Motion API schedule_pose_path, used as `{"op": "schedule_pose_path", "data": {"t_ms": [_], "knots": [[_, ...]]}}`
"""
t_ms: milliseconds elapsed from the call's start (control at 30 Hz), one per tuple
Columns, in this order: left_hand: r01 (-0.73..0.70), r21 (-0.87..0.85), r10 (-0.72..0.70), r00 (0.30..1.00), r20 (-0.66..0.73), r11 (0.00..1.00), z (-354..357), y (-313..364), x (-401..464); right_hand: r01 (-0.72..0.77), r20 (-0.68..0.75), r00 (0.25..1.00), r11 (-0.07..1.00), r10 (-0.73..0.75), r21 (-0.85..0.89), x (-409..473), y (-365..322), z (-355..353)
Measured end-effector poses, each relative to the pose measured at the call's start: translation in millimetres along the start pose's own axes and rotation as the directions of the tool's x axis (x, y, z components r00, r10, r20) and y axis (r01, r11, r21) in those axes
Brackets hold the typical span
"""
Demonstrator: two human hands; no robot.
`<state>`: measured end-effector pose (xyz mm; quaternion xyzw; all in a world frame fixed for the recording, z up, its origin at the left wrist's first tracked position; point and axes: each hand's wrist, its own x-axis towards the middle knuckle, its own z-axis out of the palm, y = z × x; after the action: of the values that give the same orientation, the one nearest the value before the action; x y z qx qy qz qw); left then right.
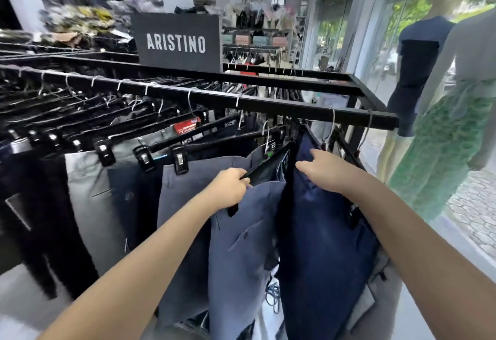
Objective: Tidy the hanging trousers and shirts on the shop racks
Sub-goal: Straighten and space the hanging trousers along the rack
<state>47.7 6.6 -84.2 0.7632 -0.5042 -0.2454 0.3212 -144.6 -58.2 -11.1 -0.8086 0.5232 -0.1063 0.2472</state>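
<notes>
Trousers hang on black clip hangers from a black metal rack. My left hand grips the black hanger bar at the waist of a grey-blue pair of trousers. My right hand rests with relaxed fingers against the top of a navy pair of trousers just to the right, thumb pointing left. A dark gap lies between the two pairs. Further left hang navy trousers, light grey trousers and black trousers.
A black ARISTINO sign stands on the rack. Two mannequins stand at the right by the shop window. More racks, bags and piled clothes fill the back. The rack's end corner sits close to the right.
</notes>
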Motion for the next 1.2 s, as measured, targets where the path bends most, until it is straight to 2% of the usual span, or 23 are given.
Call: {"op": "schedule_pose_path", "data": {"t_ms": [233,333,433,500,567,767,900,1000,1100,1200], "knots": [[0.004,0.047,-0.009,0.996,0.092,0.999,-54.9,-60.6,-75.0,0.149,0.015,0.988,0.908,-0.156,-0.391,-0.9,5.0,14.1],[0.018,-0.008,-0.017,0.988,0.156,1.0,-88.7,-72.0,-106.5,0.31,-0.021,0.942,0.889,-0.336,-0.337,-9.4,-9.0,28.8],[0.039,-0.033,-0.031,0.975,0.218,0.999,-113.5,-77.2,-134.8,0.526,0.092,0.848,0.812,-0.522,-0.253,-23.6,-29.8,50.6],[0.071,-0.054,-0.055,0.966,0.251,0.996,-125.6,-82.7,-150.6,0.601,0.196,0.797,0.782,-0.571,-0.165,-29.6,-42.5,65.7],[0.104,-0.089,-0.076,0.96,0.27,0.991,-134.2,-88.6,-165.5,0.613,0.292,0.773,0.782,-0.563,-0.115,-32.4,-52.7,79.5],[0.136,-0.074,-0.112,0.958,0.264,0.988,-147.0,-98.1,-192.1,0.683,0.387,0.698,0.722,-0.603,-0.108,-33.2,-72.7,99.9],[0.147,-0.013,-0.135,0.933,0.333,0.989,-149.7,-94.9,-187.6,0.728,0.48,0.637,0.675,-0.603,-0.119,-33.3,-71.9,95.0],[0.096,0.015,-0.094,0.915,0.391,0.995,-145.2,-89.3,-172.5,0.762,0.594,0.576,0.633,-0.561,-0.14,-36.8,-64.9,87.0],[0.036,-0.002,-0.031,0.892,0.452,0.999,-132.7,-80.4,-149.2,0.7,0.697,0.522,0.714,-0.491,-0.021,-46.9,-54.7,77.9],[-0.016,-0.039,0.034,0.864,0.503,0.999,-116.8,-67.1,-124.2,0.58,0.731,0.505,0.808,-0.459,0.106,-54.1,-38.0,68.4]]}}
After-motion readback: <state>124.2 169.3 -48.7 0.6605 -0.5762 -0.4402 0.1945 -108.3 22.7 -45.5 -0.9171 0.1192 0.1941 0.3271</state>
